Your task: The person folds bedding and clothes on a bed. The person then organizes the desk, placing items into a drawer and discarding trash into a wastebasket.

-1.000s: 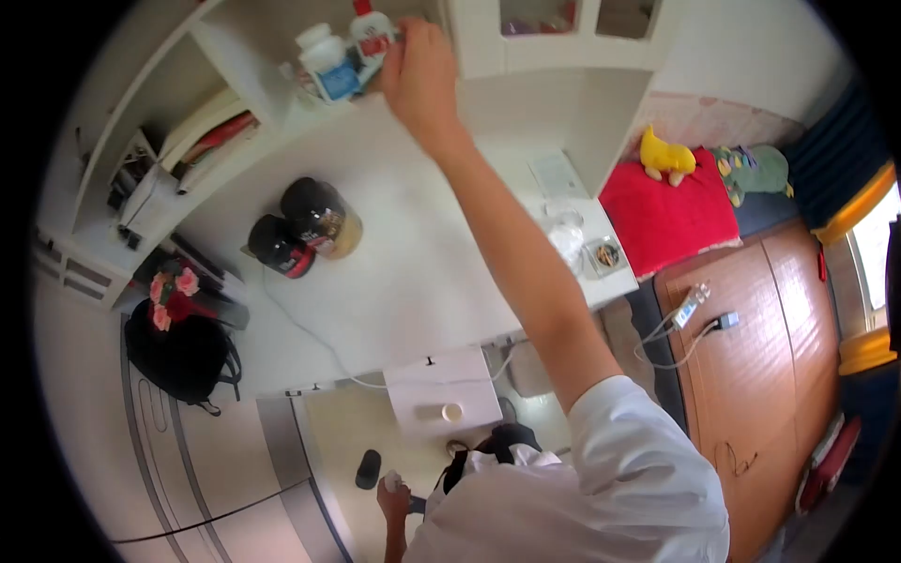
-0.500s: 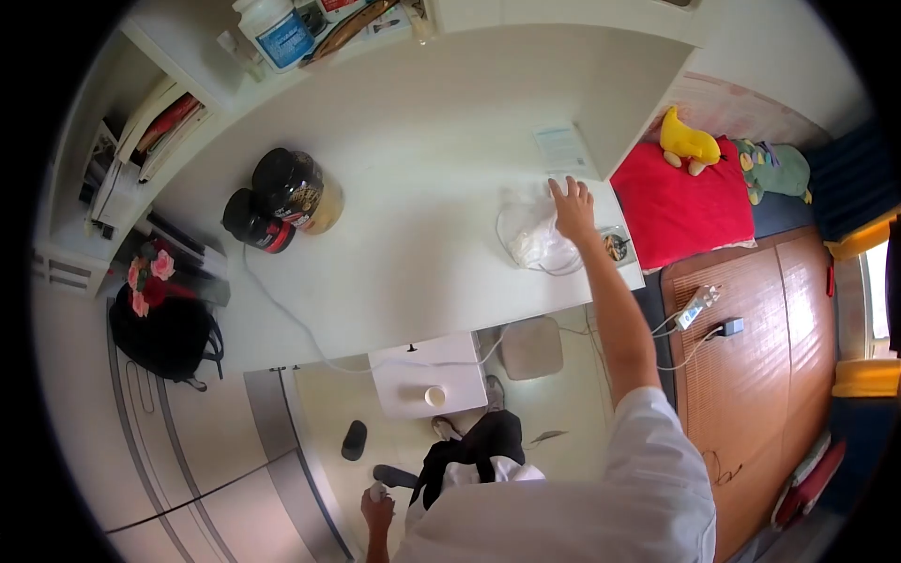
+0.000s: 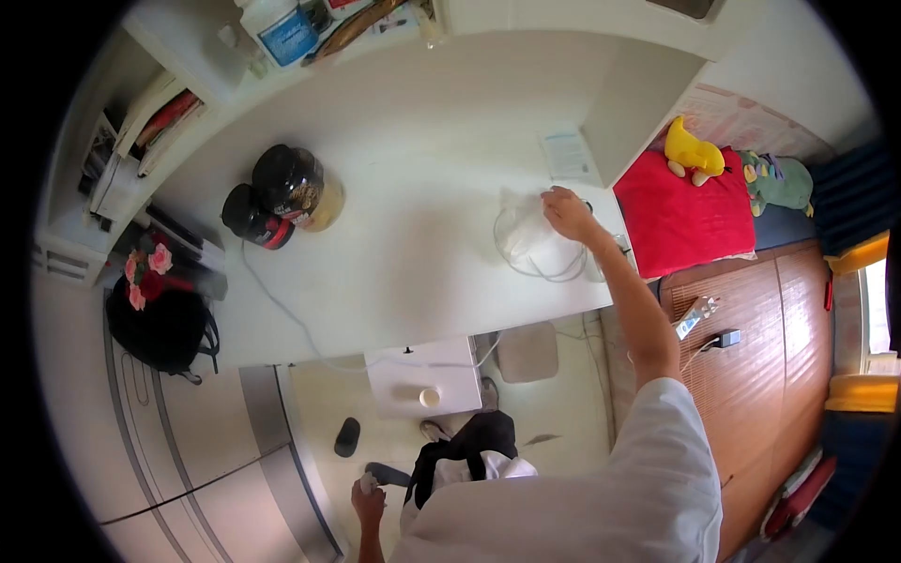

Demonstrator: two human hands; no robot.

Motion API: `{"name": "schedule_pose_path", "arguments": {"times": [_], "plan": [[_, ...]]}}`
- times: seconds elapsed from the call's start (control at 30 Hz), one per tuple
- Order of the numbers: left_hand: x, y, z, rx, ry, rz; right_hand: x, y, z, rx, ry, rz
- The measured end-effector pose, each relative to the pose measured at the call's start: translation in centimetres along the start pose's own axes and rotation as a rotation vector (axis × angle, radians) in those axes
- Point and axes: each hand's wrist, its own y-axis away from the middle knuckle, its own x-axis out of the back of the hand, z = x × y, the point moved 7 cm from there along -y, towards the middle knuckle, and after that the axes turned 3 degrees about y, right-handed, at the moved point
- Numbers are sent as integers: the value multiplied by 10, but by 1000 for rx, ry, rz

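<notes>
My right hand (image 3: 568, 214) is on the desk's right side, its fingers curled together at the edge of a thin whitish plastic bag (image 3: 533, 236). Loops of white cable (image 3: 554, 278) lie around the bag. A small clear dish (image 3: 595, 269) is partly hidden behind my right forearm. Low in the view, my left hand (image 3: 369, 505) hangs beside my body, closed on a small crumpled whitish thing (image 3: 367, 482), too small to identify.
Two black-lidded tubs (image 3: 298, 188) stand at the desk's left. A card (image 3: 566, 155) lies near the right panel. Below the desk are a white box (image 3: 399, 380) with a cup (image 3: 429, 397) and a stool (image 3: 527, 352). A bed (image 3: 741, 394) is at the right.
My right hand has gone from spread fingers to curled ones at the bag, and the bag looks pulled smoother. The left hand has shifted slightly left.
</notes>
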Motion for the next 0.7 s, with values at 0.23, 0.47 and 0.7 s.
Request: {"name": "schedule_pose_path", "arguments": {"times": [0.23, 0.47, 0.7], "plan": [[-14, -23, 43, 203, 99, -95, -1, 9, -51, -494, -428, 281], [-58, -57, 103, 5, 129, -199, -83, 33, -49, -818, -103, 28], [-123, -79, 199, -351, -73, -351, -126, 22, -2, -876, -4, -327]]}}
